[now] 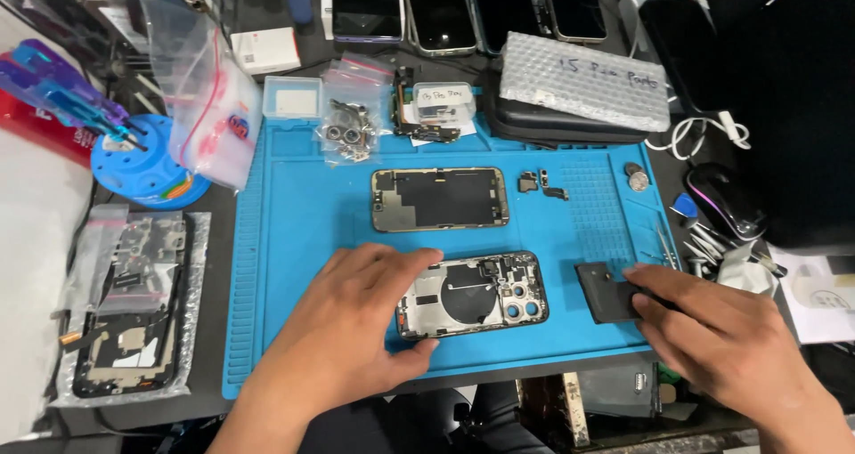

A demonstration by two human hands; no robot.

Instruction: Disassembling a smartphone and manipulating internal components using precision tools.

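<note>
Head view of the bench as I see it from my remote station. My left hand (352,316) lies on the blue work mat (294,231), fingers spread and loosely curved; thumb and forefinger bracket the left end of the opened phone shell (472,295) without closing on it. The shell lies flat near the mat's front edge, inner side up, its camera openings toward the right. My right hand (712,329) rests at the mat's right front corner, fingers extended, the fingertips (643,285) pressing on a flat black battery (610,292) that lies just right of the shell; whether they pinch it I cannot tell. Behind the shell, apart from it, a detached screen panel (439,198) lies face down. Further right on the mat are small black parts (541,183) and two coins (636,178). At the mat's rear edge stand small bags of parts (349,120). Left of the mat, a round blue screwdriver stand (142,165) and a bagged phone frame (129,312). A row of phones (445,9) lines the back.
</note>
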